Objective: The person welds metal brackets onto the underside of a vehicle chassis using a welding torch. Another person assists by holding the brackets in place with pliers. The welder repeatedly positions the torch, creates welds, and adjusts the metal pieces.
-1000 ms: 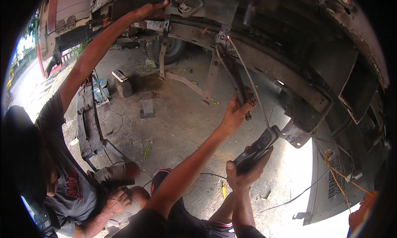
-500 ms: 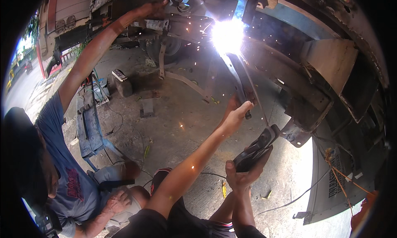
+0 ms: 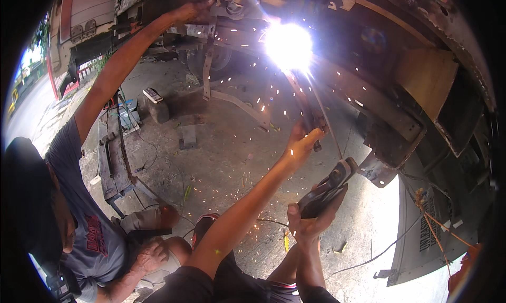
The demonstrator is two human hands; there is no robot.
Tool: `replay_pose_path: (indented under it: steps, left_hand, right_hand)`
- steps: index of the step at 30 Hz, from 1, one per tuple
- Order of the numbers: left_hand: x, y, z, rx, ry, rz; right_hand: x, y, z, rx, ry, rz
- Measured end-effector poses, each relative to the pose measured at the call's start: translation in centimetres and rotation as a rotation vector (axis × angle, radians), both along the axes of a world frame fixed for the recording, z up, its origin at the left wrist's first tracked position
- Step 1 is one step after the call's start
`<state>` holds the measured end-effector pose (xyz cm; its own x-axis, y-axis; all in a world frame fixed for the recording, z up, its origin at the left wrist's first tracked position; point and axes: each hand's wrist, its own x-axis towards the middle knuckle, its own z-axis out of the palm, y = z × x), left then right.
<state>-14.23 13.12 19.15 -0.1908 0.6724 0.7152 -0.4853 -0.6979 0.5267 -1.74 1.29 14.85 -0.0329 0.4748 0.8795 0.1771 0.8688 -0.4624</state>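
My right hand is wrapped round a black welding electrode holder at the lower right. A thin welding rod rises from its jaws into a blinding white arc under the vehicle's metal frame. My left hand, closed, grips the lower end of a long dark metal tool, possibly pliers. The tool's upper end runs up into the glare, which hides the rod's tip and the spot being welded. Sparks scatter below the arc.
On the left sits another person, one arm stretched up to the frame. A narrow metal stand, a block and a flat strip are beyond. A cable crosses the floor near a grey panel.
The glare has shifted slightly left. More sparks now fly, some falling low past my left forearm. Both my hands keep their grips almost in place.
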Motion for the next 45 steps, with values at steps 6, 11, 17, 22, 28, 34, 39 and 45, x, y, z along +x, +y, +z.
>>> replay_pose_path:
  steps: [6,11,17,22,28,34,39,45]
  left_hand:
    - [0.2,-0.1,0.2,0.037,-0.047,-0.041]
    - [0.1,-0.1,0.4,0.026,-0.022,-0.027]
    - [0.1,-0.4,0.1,-0.129,0.013,0.027]
    - [0.1,-0.1,-0.3,-0.090,0.033,0.077]
    - [0.1,0.5,-0.7,-0.079,-0.007,0.054]
    - [-0.2,0.6,-1.8,-0.329,0.091,-0.077]
    - [-0.4,0.8,-2.0,-0.101,0.097,-0.017]
    - [-0.3,0.1,-1.0,-0.219,0.133,-0.003]
  right_hand:
    - [-0.1,0.1,0.1,0.046,-0.047,-0.059]
    - [-0.2,0.1,-0.1,0.030,-0.033,-0.056]
    - [-0.4,0.4,-0.1,0.077,-0.001,-0.007]
    - [-0.3,0.3,-0.1,0.023,0.005,0.008]
    - [-0.2,0.4,-0.2,0.085,-0.039,-0.028]
    - [-0.4,0.0,0.0,0.003,-0.005,0.021]
    - [-0.3,-0.7,0.1,-0.134,0.011,0.002]
    - [-0.4,-0.1,-0.4,-0.087,0.055,0.000]
